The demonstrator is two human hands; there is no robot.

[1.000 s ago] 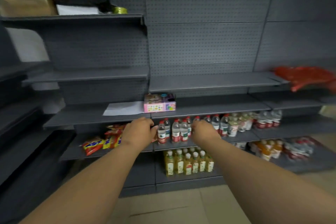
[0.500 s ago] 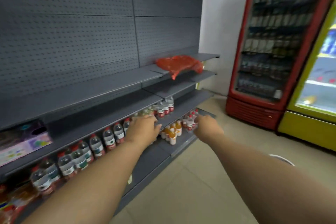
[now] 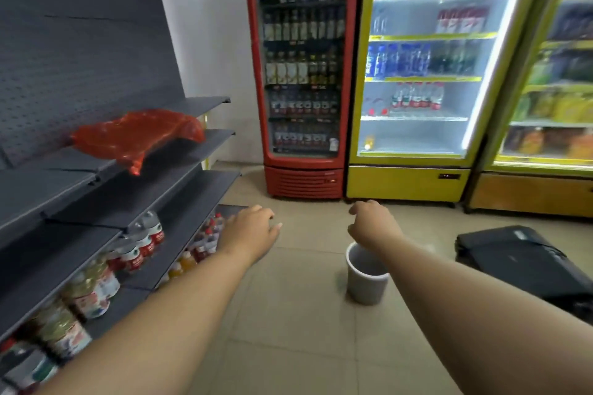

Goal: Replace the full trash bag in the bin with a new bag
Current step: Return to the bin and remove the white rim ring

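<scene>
A small grey bin stands on the tiled floor, partly behind my right forearm; I see no bag in it. A red plastic bag lies on a grey shelf at the left, one corner hanging over the edge. My left hand is stretched out in front, palm down, fingers loosely apart, holding nothing. My right hand hangs in the air just above and behind the bin's rim, fingers curled down and empty.
Grey metal shelving with bottled drinks runs along the left. A red drinks fridge and yellow fridges stand against the back wall. A black case lies on the floor at the right.
The view has swung right, from facing the shelves to the fridges and floor. The bin has come into sight under my right hand. Both hands stay stretched out and empty.
</scene>
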